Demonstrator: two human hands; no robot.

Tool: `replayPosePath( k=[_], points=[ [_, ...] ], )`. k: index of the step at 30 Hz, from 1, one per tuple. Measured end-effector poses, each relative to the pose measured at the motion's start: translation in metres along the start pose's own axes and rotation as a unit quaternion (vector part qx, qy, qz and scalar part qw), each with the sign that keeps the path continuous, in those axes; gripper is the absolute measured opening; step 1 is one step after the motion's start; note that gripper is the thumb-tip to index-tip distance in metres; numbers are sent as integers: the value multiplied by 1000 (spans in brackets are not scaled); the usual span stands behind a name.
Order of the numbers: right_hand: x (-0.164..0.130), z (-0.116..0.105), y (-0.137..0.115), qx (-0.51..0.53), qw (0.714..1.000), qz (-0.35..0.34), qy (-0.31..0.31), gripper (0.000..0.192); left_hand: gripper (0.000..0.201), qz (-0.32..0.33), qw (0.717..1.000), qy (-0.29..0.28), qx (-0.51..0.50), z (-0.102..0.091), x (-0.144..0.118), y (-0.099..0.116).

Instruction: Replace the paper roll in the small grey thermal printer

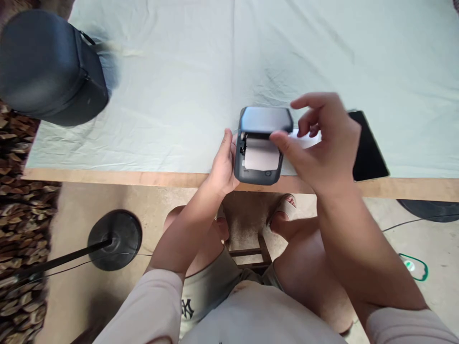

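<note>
A seated person works on a small dark label printer (258, 157) at the near edge of a table (107, 176) draped in a pale cloth (172, 86), roughly midway along that edge. The printer's lid (266, 119) stands open, hinged at the far side, and a white paper roll (261, 156) shows in the bay below it.

The left hand (224, 165) is wrapped against the printer's left side, thumb up along the casing, holding the body steady; it grips the printer and nothing else.

The right hand (322, 141) hovers just right of and above the open bay, fingers loosely curled and not closed on anything that can be made out. Its thumb reaches in toward the paper's right edge; whether it touches cannot be told. A strip of white paper (304, 139) shows behind the hand, and its far end is hidden.

The printer's long axis runs from the near table edge toward the far edge, with the lid at the far end. The bay lies left of the right hand, which is the nearer free hand.

A black tablet (369, 150) lies flat just right of that hand, reaching the near edge. A dark rounded case (50, 67) sits at the table's far left corner. A round stand base (114, 239) rests on the floor, left of the person's knees.
</note>
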State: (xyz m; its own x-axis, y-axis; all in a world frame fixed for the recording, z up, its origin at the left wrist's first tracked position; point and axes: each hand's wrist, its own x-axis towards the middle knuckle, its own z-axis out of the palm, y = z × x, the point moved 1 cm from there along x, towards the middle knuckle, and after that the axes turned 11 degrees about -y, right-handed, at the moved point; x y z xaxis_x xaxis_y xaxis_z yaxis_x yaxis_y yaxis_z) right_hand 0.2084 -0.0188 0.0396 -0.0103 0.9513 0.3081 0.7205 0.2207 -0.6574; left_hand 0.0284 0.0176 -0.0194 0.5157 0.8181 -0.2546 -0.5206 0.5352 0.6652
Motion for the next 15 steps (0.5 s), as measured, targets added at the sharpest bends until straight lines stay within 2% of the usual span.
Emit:
replayPosePath(
  k=[3, 5, 7, 11, 15],
  points=[
    [3, 0, -8, 83, 994, 4, 67, 25, 54, 9, 999, -37, 28, 3, -3, 0],
    [4, -2, -10, 99, 992, -34, 63, 13, 52, 25, 998, -44, 42, 4, -5, -1],
    [6, -4, -9, 35, 998, -54, 4, 5, 51, 34, 997, -43, 47, 3, -6, -1],
    [9, -6, -4, -145, 977, -30, -154, 20, 58, 33, 996, -55, 64, 1, -8, -2],
    [9, -4, -6, -222, 955, 35, -194, 30, 67, 26, 993, -74, 89, 1, -10, -1]
  ],
)
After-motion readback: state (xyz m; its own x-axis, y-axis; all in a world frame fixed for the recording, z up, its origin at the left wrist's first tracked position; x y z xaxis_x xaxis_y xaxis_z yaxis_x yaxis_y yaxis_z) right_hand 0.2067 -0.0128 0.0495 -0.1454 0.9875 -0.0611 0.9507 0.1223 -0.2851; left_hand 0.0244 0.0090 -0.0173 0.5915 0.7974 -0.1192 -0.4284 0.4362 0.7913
